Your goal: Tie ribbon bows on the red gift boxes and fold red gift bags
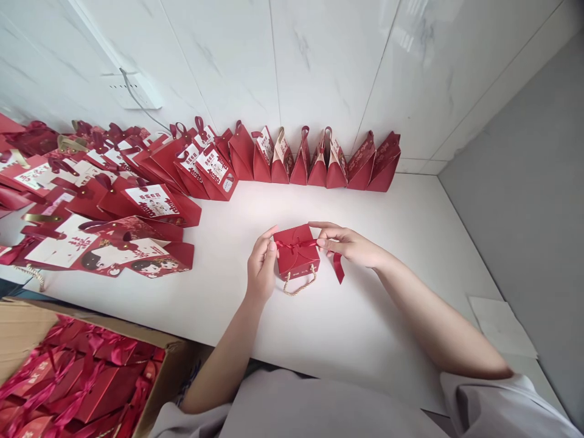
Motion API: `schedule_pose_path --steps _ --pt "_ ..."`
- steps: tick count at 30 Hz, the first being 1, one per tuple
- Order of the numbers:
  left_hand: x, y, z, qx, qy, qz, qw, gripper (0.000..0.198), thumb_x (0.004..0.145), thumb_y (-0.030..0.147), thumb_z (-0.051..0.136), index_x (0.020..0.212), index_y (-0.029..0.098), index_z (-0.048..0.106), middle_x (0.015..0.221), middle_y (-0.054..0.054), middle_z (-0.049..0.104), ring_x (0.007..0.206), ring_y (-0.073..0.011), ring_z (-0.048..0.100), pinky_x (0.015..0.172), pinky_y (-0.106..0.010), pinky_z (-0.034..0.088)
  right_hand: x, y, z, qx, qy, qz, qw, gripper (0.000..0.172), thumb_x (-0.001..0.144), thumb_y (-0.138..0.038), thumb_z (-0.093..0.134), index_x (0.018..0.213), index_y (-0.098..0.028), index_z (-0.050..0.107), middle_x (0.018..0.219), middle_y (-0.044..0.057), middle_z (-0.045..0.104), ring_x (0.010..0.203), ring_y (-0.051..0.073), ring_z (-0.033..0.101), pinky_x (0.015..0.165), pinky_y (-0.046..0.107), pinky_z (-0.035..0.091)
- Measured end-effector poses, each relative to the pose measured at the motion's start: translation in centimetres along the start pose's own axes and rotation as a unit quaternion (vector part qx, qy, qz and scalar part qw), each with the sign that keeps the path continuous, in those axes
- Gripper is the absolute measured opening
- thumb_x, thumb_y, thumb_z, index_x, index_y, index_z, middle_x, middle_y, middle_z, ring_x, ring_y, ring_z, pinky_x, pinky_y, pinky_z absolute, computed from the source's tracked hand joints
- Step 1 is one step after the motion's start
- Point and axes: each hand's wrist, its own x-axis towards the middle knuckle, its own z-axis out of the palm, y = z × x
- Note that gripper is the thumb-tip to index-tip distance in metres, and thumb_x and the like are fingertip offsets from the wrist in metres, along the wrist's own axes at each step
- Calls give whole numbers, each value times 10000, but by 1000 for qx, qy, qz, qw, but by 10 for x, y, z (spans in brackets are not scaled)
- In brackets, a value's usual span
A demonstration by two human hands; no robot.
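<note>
A small red gift box (295,254) with a gold rope handle lies on the white table (374,316) in front of me. A dark red ribbon (338,267) is tied across its top, and one end hangs off to the right. My left hand (261,269) grips the box's left side, thumb and fingers pinched at the ribbon. My right hand (349,243) pinches the ribbon at the box's right edge.
A row of red gift bags (314,161) leans against the marble wall at the back. More red bags and printed cards (114,201) pile up at the left. A cardboard carton (77,377) with red ribboned boxes sits at the lower left. A white paper (502,325) lies at the right.
</note>
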Motion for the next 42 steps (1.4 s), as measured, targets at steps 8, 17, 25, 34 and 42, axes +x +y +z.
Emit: schedule_pose_path --steps 8,17,25,34,42 --pt "2 -6 5 119 -1 57 991 334 1006 380 354 988 209 641 1257 -91 622 1165 -248 560 997 -425 430 8 12 2 17 -24 -28 999 350 886 -504 597 729 -195 644 1356 100 517 1375 312 361 754 363 489" --pt "5 -7 -2 112 -5 71 991 320 1011 354 341 982 208 624 1223 -91 616 1121 -237 580 960 -403 447 8 10 7 18 -42 -21 999 385 883 -540 587 724 -192 632 1277 98 537 1297 296 428 769 355 490" --pt "-2 -10 -8 54 -32 29 998 345 990 397 396 741 203 536 1184 -91 633 1119 -256 591 901 -400 472 12 18 8 26 -16 -8 1000 405 882 -555 576 733 -183 639 1171 64 579 834 168 559 763 343 466" --pt "16 -11 -22 -5 -81 -31 996 362 939 406 507 650 188 498 1315 -87 598 1229 -281 539 944 -411 459 5 9 5 -4 17 -25 1000 302 869 -501 636 797 -215 700 1408 67 471 1265 267 481 1021 406 387" --pt "13 -9 -3 4 -38 -32 999 284 968 413 458 991 196 641 1237 -98 657 1159 -233 607 963 -369 470 10 12 17 66 27 -33 997 357 881 -525 607 770 -187 636 1261 99 637 1128 263 599 978 417 434"
